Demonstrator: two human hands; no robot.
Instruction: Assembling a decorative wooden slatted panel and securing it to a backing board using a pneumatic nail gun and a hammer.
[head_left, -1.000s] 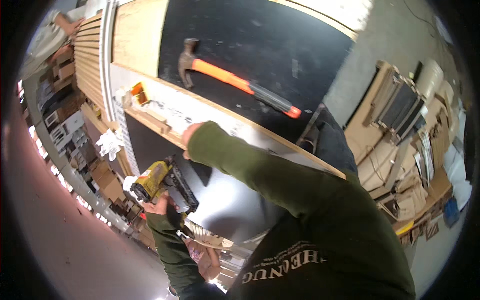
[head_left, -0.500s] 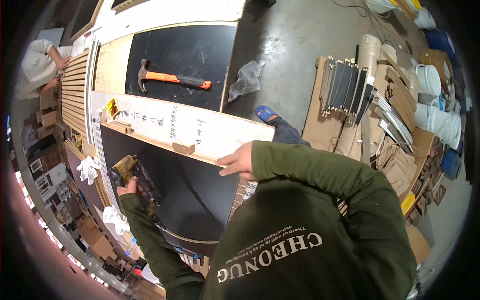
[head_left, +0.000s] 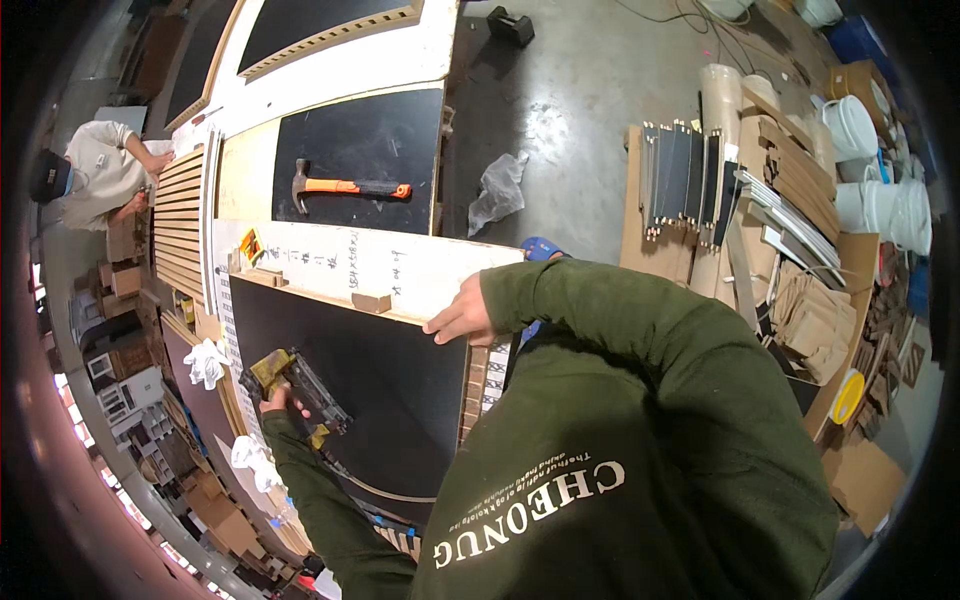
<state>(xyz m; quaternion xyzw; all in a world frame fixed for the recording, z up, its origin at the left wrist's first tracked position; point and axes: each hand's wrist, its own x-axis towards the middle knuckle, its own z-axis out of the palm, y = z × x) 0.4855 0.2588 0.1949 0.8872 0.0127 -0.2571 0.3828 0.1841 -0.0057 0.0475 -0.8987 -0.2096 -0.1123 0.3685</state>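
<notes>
My left hand [head_left: 283, 395] is wrapped around a yellow and black nail gun [head_left: 312, 388], held over a black panel [head_left: 350, 340]. A hose trails from the gun's lower end toward me. My right hand [head_left: 462, 313] lies with fingers stretched out on the near edge of a pale wooden board [head_left: 330, 262] that bears handwriting. A small wood block [head_left: 372, 302] sits against that edge, to the left of my right fingers. Farther off, a claw hammer [head_left: 352, 187] with an orange and black handle rests on another black panel [head_left: 360, 125].
At far left a co-worker [head_left: 105, 170] has hands near slatted wood strips [head_left: 180, 215]. Crumpled clear plastic [head_left: 498, 193] lies on the floor beyond the table. Stacked dark panels [head_left: 680, 180], cardboard [head_left: 815, 320] and white buckets [head_left: 850, 128] stand at right.
The whole view has shifted, showing more of the far table. The nail gun has turned and moved slightly right over the black panel in my left hand. My right hand stays at the board's edge.
</notes>
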